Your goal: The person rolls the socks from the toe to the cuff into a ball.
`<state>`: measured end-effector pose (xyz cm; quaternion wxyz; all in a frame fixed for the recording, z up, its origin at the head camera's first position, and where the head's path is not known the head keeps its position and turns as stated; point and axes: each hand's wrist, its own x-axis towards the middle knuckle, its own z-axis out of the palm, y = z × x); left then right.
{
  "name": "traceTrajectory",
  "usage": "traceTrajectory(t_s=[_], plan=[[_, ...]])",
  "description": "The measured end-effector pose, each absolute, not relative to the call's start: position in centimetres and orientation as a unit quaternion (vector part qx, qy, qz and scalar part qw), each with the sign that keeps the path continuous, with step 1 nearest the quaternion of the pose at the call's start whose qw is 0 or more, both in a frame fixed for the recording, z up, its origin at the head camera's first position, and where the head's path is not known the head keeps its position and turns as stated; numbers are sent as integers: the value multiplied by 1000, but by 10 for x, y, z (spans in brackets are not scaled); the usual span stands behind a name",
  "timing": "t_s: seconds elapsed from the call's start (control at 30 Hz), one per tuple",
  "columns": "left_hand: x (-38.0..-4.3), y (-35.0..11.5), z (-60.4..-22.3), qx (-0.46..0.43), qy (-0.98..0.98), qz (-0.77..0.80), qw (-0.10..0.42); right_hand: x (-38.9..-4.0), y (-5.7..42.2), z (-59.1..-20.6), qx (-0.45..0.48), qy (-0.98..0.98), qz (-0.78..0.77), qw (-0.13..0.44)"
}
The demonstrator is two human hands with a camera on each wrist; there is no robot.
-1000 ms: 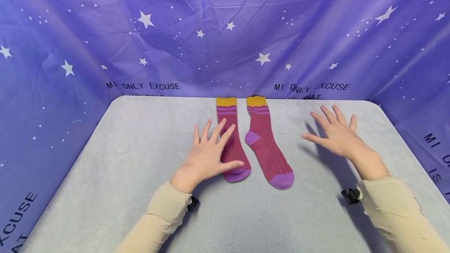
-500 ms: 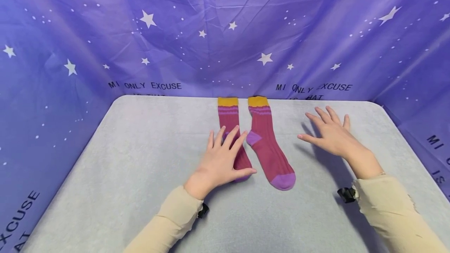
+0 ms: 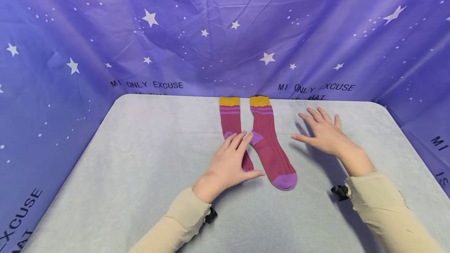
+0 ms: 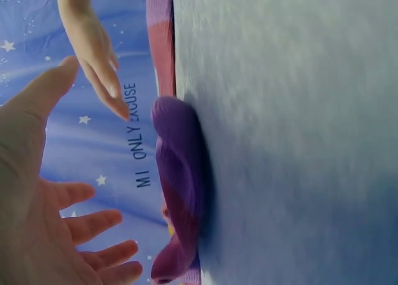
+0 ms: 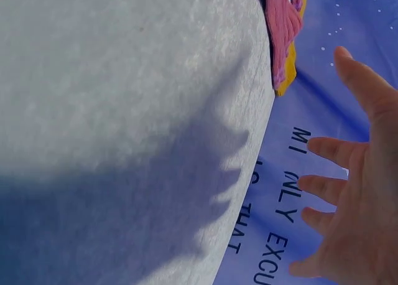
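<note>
Two maroon socks with yellow cuffs and purple heels and toes lie side by side at the table's far edge. Over the foot of the left sock (image 3: 230,122) hovers my left hand (image 3: 228,163), thumb spread, hiding its toe in the head view. The left wrist view shows a gap between this hand and the left sock's purple toe (image 4: 177,135). The right sock (image 3: 270,143) lies in full view just beyond my left thumb. To its right my right hand (image 3: 321,134) hangs above the table, fingers spread and holding nothing; its shadow falls below.
The grey table (image 3: 140,159) has rounded far corners. A purple cloth backdrop (image 3: 211,50) with white stars and black lettering hangs behind it and along both sides. Each wrist carries a small black camera (image 3: 340,193).
My left hand has moved right and slightly nearer, its fingers drawing closer together. My right hand has drifted left toward the socks. The socks stay in place.
</note>
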<state>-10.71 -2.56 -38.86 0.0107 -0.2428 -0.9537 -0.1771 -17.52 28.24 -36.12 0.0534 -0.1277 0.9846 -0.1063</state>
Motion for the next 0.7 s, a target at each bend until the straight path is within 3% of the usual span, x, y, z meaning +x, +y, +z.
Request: traceTrajectory(t_s=[0.33,0.7], plan=[[-102,-13,-390,-215,-936,-279,-24,-183,271,-360,-143,984,-93,54],[-91,1,-390,-155,-877,-443,-106,-197,260,-356,-170,976,-120,68]])
